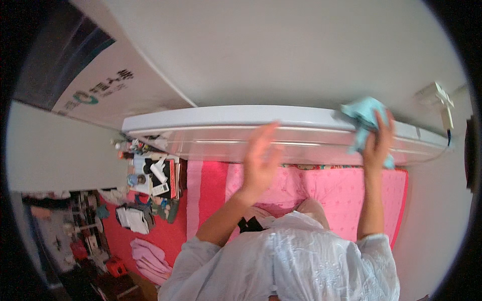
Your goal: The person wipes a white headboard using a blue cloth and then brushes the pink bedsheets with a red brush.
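Observation:
A long white wall-mounted air conditioner (241,115) spans the view in front of me. Near its right end, my right hand (377,139) grips a light blue cloth (367,109). Part of the cloth lies over the unit's top edge, and the rest hangs down its front. My left hand (260,158) is raised before the middle of the front panel (211,145), blurred, holding nothing, its fingers somewhat apart. Whether its fingertips touch the panel I cannot tell.
Below lies a bed with a pink sheet (339,199). A plug and socket (438,98) with a cord are on the wall at right. Books and small items crowd a surface (162,173) at left, near folded clothes (133,220) and a pink towel (148,257). A poster (98,86) bears writing.

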Tool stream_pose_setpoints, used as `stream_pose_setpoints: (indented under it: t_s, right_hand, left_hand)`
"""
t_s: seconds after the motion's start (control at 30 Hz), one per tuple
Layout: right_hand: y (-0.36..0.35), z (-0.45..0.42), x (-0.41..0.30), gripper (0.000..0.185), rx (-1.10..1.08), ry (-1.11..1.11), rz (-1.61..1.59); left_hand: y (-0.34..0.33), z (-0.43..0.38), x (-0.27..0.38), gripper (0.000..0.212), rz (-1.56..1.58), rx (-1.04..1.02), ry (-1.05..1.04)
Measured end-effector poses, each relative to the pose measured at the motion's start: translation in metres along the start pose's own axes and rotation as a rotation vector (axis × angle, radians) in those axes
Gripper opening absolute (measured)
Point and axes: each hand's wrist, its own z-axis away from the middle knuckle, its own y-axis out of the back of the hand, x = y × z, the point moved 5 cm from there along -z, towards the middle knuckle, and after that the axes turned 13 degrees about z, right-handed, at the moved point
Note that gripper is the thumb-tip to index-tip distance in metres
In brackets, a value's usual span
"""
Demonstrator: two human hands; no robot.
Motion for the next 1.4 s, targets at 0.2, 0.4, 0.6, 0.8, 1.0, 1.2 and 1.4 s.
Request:
stream_pose_setpoints:
  t_s: [0.2,0.4,0.6,0.8,1.0,1.2,1.4]
  right_hand:
    - [-0.090,-0.002,-0.207,0.042,-0.203,0.449,-0.088]
    - [-0.084,-0.014,-0.195,0.043,0.076,0.378,-0.297]
    - [-0.062,0.004,-0.062,0.037,0.174,0.300,-0.074]
    - [-0.012,0.007,0.077,0.027,0.174,0.127,0.182]
    - [0.012,-0.007,0.102,0.006,0.274,-0.148,-0.090]
    - [0.048,-0.012,-0.013,0.009,-0.188,0.159,-0.815]
    - [0.064,0.015,-0.004,0.049,0.049,-0.186,-0.672]
  left_hand:
    - [0.077,0.000,0.032,0.025,-0.317,0.312,-0.311]
    - [0.012,-0.047,0.026,0.020,-0.308,0.084,-0.368]
    - [-0.026,-0.092,0.006,0.023,-0.840,0.017,-0.687]
    - [-0.033,-0.093,-0.007,0.017,-0.982,0.065,-0.660]
    - [-0.031,-0.096,-0.006,0.015,-0.840,-0.028,-0.551]
    - [-0.097,-0.059,0.014,0.062,-0.002,-0.360,-0.044]
    - [-0.149,-0.027,-0.033,0.045,0.317,-0.470,0.656]
